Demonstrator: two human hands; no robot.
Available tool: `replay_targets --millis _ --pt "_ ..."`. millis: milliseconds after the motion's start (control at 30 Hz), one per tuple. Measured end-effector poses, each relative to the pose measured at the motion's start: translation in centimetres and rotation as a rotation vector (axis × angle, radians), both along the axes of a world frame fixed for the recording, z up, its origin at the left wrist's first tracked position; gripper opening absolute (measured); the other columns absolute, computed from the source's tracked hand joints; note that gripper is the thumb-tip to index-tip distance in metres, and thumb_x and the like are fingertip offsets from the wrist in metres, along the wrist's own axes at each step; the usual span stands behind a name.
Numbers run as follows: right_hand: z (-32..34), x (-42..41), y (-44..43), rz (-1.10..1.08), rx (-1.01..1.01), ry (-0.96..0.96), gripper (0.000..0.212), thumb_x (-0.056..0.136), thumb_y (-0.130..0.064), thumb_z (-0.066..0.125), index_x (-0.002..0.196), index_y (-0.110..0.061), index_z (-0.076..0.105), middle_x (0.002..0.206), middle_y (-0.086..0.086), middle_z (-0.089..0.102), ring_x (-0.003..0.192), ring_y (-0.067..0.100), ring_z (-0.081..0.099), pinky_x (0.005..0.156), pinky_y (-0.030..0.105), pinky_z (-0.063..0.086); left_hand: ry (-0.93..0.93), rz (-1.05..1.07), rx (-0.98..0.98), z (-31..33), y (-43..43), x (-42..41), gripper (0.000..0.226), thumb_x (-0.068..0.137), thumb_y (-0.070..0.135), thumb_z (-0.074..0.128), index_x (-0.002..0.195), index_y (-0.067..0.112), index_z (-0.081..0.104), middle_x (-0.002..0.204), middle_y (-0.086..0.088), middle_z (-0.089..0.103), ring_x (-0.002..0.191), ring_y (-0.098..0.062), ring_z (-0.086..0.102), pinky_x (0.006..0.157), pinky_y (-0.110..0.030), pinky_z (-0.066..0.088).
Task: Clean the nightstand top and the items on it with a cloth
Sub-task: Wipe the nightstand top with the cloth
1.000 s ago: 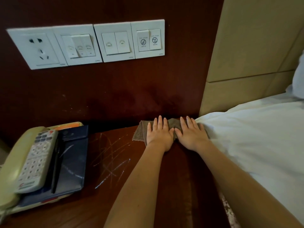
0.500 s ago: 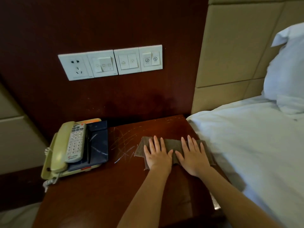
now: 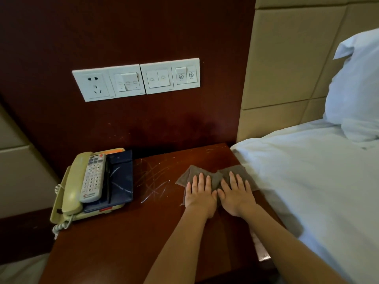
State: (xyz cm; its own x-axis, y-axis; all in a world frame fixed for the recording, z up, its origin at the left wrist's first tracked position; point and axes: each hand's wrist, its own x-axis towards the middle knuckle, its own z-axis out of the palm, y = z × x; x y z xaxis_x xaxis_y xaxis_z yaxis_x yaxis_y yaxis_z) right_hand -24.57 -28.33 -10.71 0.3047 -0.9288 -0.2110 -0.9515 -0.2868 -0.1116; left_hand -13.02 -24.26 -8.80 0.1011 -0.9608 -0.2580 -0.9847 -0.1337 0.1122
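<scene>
A brown cloth (image 3: 235, 171) lies flat on the right half of the dark red nightstand top (image 3: 143, 232). My left hand (image 3: 202, 193) and my right hand (image 3: 235, 195) press down on it side by side, palms flat and fingers spread, thumbs almost touching. At the left stands a beige telephone (image 3: 71, 191). A white remote (image 3: 93, 178) and a dark blue folder (image 3: 121, 181) rest on it. White scratches mark the wood between the folder and the cloth.
A white bed (image 3: 307, 181) with a pillow (image 3: 356, 99) runs along the nightstand's right edge, touching the cloth's right end. A panel of socket and switches (image 3: 135, 78) sits on the dark wall behind. The beige padded headboard (image 3: 287, 58) rises at the right.
Both hands have drawn the cloth from the back edge by the wall toward me, to about the middle of the top. The view has pulled back.
</scene>
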Motion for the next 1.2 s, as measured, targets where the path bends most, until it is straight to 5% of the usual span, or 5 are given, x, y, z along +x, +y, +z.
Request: replay_targets --millis 667,1200 --pt "0.6 4.2 -15.9 0.013 -0.068 -0.041 0.055 0.102 -0.037 0.012 0.153 -0.017 0.005 0.161 0.002 -0.006 0.148 0.020 -0.006 0.120 0.042 0.002 0.015 -0.057 -0.096 -0.5 -16.8 3.7 0.054 0.102 0.038 0.008 0.152 0.021 -0.004 0.161 -0.004 -0.007 0.147 -0.020 -0.010 0.119 -0.040 -0.007" --pt "0.7 0.9 0.7 0.013 0.002 0.037 0.057 0.099 -0.051 0.008 0.152 -0.033 -0.006 0.160 0.006 -0.014 0.147 0.028 -0.011 0.117 0.050 -0.004 -0.032 0.091 0.064 0.4 0.4 1.5 0.068 0.098 0.052 0.005 0.149 0.014 -0.017 0.155 -0.011 -0.026 0.144 -0.028 -0.022 0.117 -0.045 -0.010"
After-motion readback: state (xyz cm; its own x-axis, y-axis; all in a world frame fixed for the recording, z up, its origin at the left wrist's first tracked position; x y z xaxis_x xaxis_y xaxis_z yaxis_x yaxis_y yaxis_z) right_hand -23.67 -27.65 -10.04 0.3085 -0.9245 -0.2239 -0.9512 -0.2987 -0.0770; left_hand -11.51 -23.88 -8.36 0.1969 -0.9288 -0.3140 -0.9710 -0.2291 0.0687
